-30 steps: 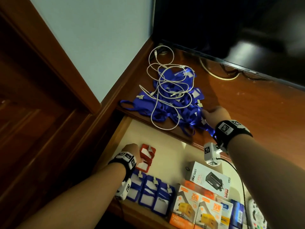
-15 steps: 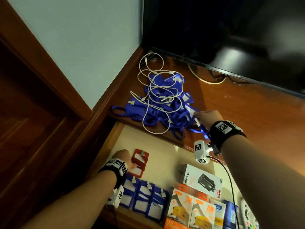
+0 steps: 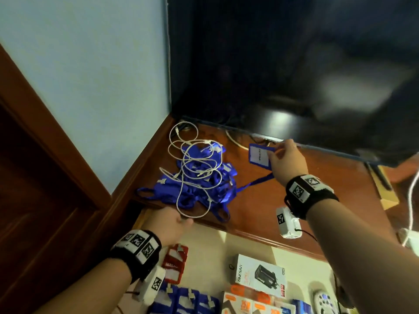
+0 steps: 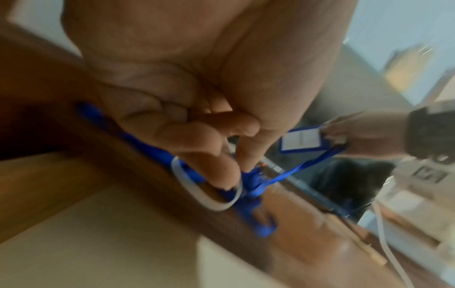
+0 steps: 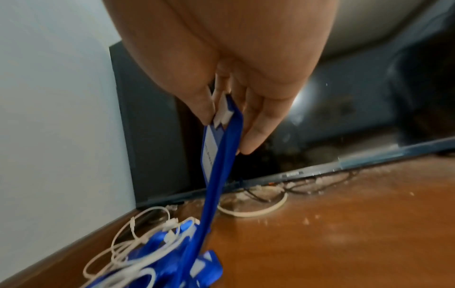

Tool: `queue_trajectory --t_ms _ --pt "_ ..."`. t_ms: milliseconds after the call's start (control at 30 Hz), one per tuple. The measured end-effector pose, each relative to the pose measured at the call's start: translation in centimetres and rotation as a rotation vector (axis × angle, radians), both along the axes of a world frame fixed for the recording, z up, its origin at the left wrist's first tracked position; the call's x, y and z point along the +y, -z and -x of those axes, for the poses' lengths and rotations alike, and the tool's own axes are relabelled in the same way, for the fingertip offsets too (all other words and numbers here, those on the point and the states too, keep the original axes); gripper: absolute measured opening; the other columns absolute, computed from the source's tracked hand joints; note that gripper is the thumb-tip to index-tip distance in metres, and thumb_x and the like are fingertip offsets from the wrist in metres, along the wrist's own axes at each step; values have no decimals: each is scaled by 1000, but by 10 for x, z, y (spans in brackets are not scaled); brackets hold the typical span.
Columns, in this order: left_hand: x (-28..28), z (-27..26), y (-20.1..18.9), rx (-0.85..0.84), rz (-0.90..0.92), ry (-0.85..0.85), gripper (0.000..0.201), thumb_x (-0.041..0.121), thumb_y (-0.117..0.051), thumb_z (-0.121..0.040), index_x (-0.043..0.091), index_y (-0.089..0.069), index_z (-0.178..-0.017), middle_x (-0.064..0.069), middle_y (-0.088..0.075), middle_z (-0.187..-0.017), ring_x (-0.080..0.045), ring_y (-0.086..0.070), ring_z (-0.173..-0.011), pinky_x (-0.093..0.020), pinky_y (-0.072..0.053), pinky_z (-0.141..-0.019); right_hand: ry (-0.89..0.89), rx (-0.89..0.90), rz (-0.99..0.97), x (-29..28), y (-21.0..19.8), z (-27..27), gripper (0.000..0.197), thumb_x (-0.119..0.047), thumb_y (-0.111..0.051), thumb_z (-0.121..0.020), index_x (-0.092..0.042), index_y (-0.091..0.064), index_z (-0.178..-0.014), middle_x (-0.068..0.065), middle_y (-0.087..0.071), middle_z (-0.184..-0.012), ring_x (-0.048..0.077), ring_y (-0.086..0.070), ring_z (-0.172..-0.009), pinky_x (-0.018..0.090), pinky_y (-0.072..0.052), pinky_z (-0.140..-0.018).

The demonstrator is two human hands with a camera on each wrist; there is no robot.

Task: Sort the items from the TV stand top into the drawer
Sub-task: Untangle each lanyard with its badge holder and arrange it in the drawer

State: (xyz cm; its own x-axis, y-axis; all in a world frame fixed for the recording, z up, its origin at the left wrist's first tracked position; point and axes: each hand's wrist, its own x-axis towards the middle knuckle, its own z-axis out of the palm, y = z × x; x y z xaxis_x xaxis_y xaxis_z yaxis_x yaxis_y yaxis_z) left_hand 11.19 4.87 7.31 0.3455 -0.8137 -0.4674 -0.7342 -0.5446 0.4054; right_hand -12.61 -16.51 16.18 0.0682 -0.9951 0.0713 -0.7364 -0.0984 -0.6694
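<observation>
I'd hold the heap of blue straps (image 3: 204, 182) and white cable (image 3: 192, 168) firmly down at the left near edge of the table (image 3: 317, 200) while drawing the badge holder (image 3: 259, 157) up and right, slowly, so its strap (image 3: 254, 183) slides out without dragging the tangle along. My left hand (image 3: 169, 225) sits at the table's near lip, grip curled onto cable and straps. My right hand (image 3: 286, 163) is raised near the TV (image 3: 294, 75), grip pinching the holder's top. The drawer (image 3: 244, 243) lies open below.
</observation>
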Motion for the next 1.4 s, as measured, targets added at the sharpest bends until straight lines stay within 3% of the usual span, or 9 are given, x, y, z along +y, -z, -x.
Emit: queue_trajectory --t_ms 200,333,433,567,700,833,933,1167,1400 --pt "-74 31 -102 165 447 79 31 61 -66 -89 33 -64 -101 10 -69 -83 -7 -66 -77 -30 -54 -76 14 -193 118 3 -62 10 18 -30 -68 -97 -19 -54 -104 -8 -65 -89 11 -65 -79 23 -47 -56" --pt "-129 55 -145 230 590 188 80 63 -75 -81 33 -42 -147 3 -59 -137 -15 -57 -127 -37 -47 -108 4 -397 218 3 -102 17 22 -30 -77 -89 -23 -57 -95 5 -73 -90 20 -72 -73 40 -62 -68" --pt "-154 76 -163 254 564 256 102 71 -76 -73 35 -30 -157 0 -47 -154 -18 -48 -140 -41 -43 -115 3 -557 252 7 -134 27 30 -20 -80 -88 -21 -55 -106 13 -74 -91 24 -75 -73 45 -64 -72" --pt "-160 107 -168 391 475 413 77 89 -61 -71 49 -53 -136 20 -63 -136 1 -58 -124 -33 -46 -110 -17 -870 182 13 -163 44 56 2 -76 -87 -19 -45 -128 15 -73 -97 24 -76 -81 36 -62 -73" --pt "-147 126 -174 666 577 426 26 46 -58 -103 22 -69 -104 20 -76 -94 14 -60 -69 -7 -44 -68 -27 -1083 176 22 -181 63 45 14 -63 -86 -5 -52 -126 23 -73 -107 35 -77 -89 36 -61 -69" --pt "-135 119 -170 853 753 227 24 23 -55 -106 1 -61 -99 1 -67 -65 -10 -60 -58 -34 -56 -76 31 -1096 212 29 -188 90 26 5 -62 -90 -1 -64 -115 19 -76 -95 29 -74 -78 51 -63 -82" --pt "-127 96 -179 731 805 180 17 23 -58 -104 13 -68 -96 13 -61 -62 -8 -53 -55 -30 -54 -68 67 -1005 200 29 -181 111 15 -9 -74 -89 -4 -70 -102 13 -75 -88 29 -69 -77 61 -60 -86" --pt "-94 43 -242 276 785 474 10 38 -67 -97 31 -74 -92 6 -74 -88 -9 -72 -84 -34 -60 -81 76 -984 154 33 -155 131 28 -6 -80 -85 -3 -63 -108 20 -76 -96 39 -74 -91 42 -61 -75" --pt "-64 77 -328 163 772 756 15 42 -69 -95 31 -73 -87 13 -73 -85 -4 -70 -80 -28 -56 -73 -183 -449 145 48 -127 85 9 -21 -74 -95 -12 -74 -94 3 -76 -76 10 -67 -65 31 -52 -62"
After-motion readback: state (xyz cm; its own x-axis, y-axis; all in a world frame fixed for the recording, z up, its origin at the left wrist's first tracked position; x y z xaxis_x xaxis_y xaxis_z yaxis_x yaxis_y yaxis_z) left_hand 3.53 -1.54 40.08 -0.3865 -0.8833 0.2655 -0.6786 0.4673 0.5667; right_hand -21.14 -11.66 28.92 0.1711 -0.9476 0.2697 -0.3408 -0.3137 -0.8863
